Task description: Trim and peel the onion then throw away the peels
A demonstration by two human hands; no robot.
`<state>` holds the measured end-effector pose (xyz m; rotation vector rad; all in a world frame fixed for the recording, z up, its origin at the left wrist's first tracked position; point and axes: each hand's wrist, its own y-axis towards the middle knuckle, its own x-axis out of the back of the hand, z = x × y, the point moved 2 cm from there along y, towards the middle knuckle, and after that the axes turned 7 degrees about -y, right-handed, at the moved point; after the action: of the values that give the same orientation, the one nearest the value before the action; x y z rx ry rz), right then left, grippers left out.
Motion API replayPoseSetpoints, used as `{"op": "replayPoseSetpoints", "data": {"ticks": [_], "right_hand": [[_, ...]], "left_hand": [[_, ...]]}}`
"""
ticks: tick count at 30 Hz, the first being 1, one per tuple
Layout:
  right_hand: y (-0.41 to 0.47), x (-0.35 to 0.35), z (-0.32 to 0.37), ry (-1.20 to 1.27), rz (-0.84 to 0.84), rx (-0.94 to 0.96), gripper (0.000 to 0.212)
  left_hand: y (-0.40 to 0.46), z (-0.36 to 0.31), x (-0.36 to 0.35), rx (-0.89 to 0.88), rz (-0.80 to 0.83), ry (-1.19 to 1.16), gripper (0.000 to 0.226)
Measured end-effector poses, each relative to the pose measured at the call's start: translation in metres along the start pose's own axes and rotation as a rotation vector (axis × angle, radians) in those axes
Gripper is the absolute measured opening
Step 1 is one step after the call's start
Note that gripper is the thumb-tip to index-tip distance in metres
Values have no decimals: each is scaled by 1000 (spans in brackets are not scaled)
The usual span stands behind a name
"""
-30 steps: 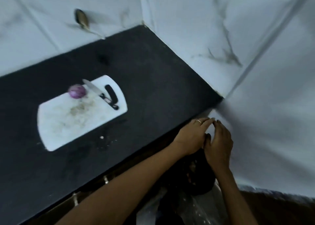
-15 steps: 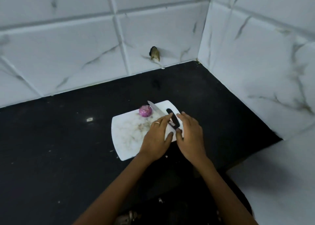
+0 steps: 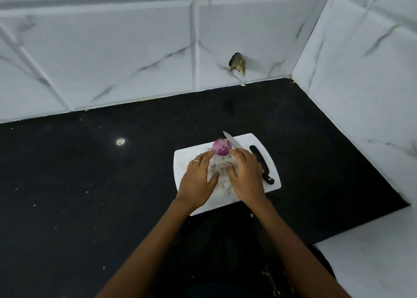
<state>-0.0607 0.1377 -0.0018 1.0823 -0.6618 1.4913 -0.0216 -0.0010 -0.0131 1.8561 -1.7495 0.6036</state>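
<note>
Onion [image 3: 222, 150]: peeled, purple, at the far edge of the cutting board [image 3: 244, 141], beside the knife [image 3: 259, 160] laid aside. Left hand [image 3: 198, 180] and right hand [image 3: 247, 176] flank it, fingers extended, fingertips about touching, apparently to gather it. No peels visible on the board.

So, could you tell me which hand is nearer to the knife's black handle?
Right. The right hand lies on the cutting board directly beside the knife, its outer edge at the handle. The left hand is farther off, on the right hand's other side.
</note>
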Motion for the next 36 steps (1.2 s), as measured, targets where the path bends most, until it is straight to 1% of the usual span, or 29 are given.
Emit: {"op": "replayPoseSetpoints", "data": {"ticks": [4, 7, 10, 13, 17, 19, 22, 25, 28, 29, 33, 36], "right_hand": [[24, 7, -14, -116, 8, -85, 35], [37, 9, -27, -167, 65, -155, 37], [43, 8, -40, -208, 102, -184, 39], [47, 5, -51, -179, 154, -209, 45], [53, -4, -59, -67, 274, -207, 59], [55, -7, -60, -12, 315, -209, 60], [58, -7, -60, 40, 348, -204, 49], [64, -7, -55, 11, 379, -171, 32], [68, -8, -50, -14, 386, -151, 30], [69, -8, -49, 9, 378, -166, 29], [62, -5, -47, 193, 343, -278, 10], [51, -8, -45, 254, 318, -321, 11]], "left_hand": [[9, -3, -6, 58, -22, 26, 62], [27, -5, -12, 149, -61, 73, 66], [52, -11, -21, 238, -86, 51, 73], [75, -16, -31, 275, -90, 14, 77], [91, -11, -40, 274, -72, 61, 72], [94, -7, -42, 273, -75, 63, 74], [95, -3, -40, 254, -88, 45, 74], [96, -2, -36, 219, -73, 35, 68], [93, -1, -32, 204, -50, 48, 59], [90, 0, -30, 209, -45, 52, 58], [67, 6, -21, 218, -52, 64, 57], [43, 12, -13, 200, -79, 57, 56]]}}
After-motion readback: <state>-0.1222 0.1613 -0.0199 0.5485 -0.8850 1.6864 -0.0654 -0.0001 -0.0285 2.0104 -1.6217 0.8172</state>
